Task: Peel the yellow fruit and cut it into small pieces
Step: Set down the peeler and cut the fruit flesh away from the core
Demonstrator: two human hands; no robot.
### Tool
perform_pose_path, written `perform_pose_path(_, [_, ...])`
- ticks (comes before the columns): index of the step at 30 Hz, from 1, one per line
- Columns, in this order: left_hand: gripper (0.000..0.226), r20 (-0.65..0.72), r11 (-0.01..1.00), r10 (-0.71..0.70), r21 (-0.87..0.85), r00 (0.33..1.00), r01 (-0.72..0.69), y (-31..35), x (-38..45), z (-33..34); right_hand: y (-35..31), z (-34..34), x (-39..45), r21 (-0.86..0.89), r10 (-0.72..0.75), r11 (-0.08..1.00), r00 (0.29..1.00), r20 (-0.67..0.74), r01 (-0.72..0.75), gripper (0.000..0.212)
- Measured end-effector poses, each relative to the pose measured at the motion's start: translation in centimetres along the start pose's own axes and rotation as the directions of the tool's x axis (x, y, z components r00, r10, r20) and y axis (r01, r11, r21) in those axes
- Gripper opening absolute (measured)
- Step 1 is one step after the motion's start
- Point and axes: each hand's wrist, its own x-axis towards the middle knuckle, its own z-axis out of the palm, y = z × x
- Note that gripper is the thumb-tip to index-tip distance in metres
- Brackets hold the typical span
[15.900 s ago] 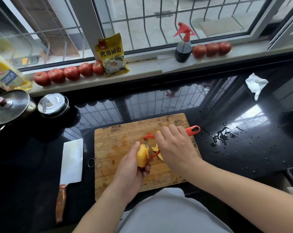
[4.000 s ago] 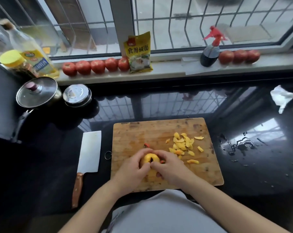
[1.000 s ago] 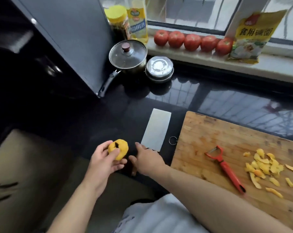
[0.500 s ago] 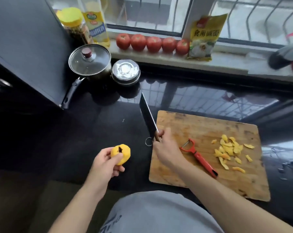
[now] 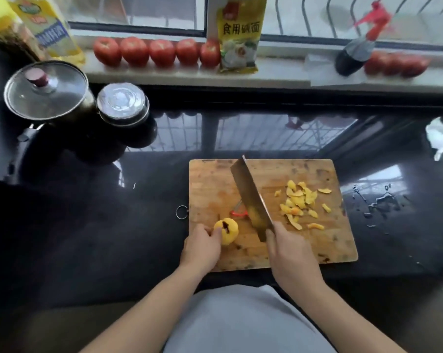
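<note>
The peeled yellow fruit, with a dark hollow at its top, sits on the near left part of the wooden cutting board. My left hand holds it from the left with its fingertips. My right hand grips the handle of a cleaver, whose broad blade slants up over the board just right of the fruit. A red peeler lies on the board, mostly hidden behind the blade. A heap of yellow peel strips lies on the board's right half.
A lidded pot and a steel lidded container stand at the back left of the black counter. Tomatoes, a yellow packet and a spray bottle line the windowsill. Water spots and a crumpled tissue lie to the right.
My left hand brought the fruit from over the counter onto the board. My right hand, with the cleaver picked up, carried it right so its blade now hangs over the board beside the fruit.
</note>
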Motion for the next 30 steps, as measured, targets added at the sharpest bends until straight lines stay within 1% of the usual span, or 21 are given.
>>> perform_pose_path(2, [0.026,-0.019,0.987,-0.063,-0.151,0.998,0.059,-0.2,0.1,-0.5,0.5,0.8,-1.3,-0.068,-0.080,0.994,0.997,0.014,0.081,0.016])
perform_pose_path(4, [0.024,0.003,0.962,-0.103,-0.252,0.995,0.100,0.0,0.1,-0.5,0.4,1.5,-2.0,-0.110,-0.114,0.987,0.992,0.051,0.119,0.017])
perform_pose_path(8, [0.026,0.055,0.953,-0.120,-0.273,0.991,0.131,0.6,-0.3,0.4,0.2,2.2,-2.3,-0.148,-0.120,0.979,0.984,0.129,0.139,0.020])
perform_pose_path(11, [0.024,0.041,0.942,-0.132,-0.304,0.990,0.138,1.1,-0.4,0.8,-0.3,2.1,-2.7,-0.166,-0.130,0.973,0.974,0.186,0.161,0.020])
perform_pose_path(14, [0.022,0.034,0.924,-0.145,-0.353,0.989,0.148,1.3,-0.3,1.1,-0.6,2.2,-2.8,-0.190,-0.141,0.965,0.970,0.200,0.179,0.019])
perform_pose_path(17, [0.021,0.042,0.913,-0.147,-0.378,0.988,0.152,1.3,-0.4,1.3,-0.8,2.4,-2.9,-0.222,-0.119,0.960,0.966,0.230,0.171,0.016])
perform_pose_path(21, [0.020,0.040,0.910,-0.151,-0.385,0.988,0.154,1.5,-0.4,1.6,-1.0,2.8,-2.9,-0.267,-0.114,0.946,0.959,0.260,0.185,0.015])
perform_pose_path(26, [0.017,0.022,0.953,-0.096,-0.285,0.995,0.098,1.7,-0.1,1.8,-0.7,3.1,-2.7,-0.250,-0.093,0.954,0.959,0.269,0.163,0.015])
perform_pose_path(28, [0.015,0.026,0.972,-0.083,-0.220,0.996,0.086,1.9,0.0,1.4,-0.7,2.9,-2.6,-0.250,-0.098,0.954,0.957,0.272,0.168,0.017])
perform_pose_path(30, [0.013,0.047,0.978,-0.086,-0.189,0.995,0.093,2.1,0.1,1.1,-1.0,2.7,-2.4,-0.254,-0.111,0.948,0.945,0.306,0.194,0.017])
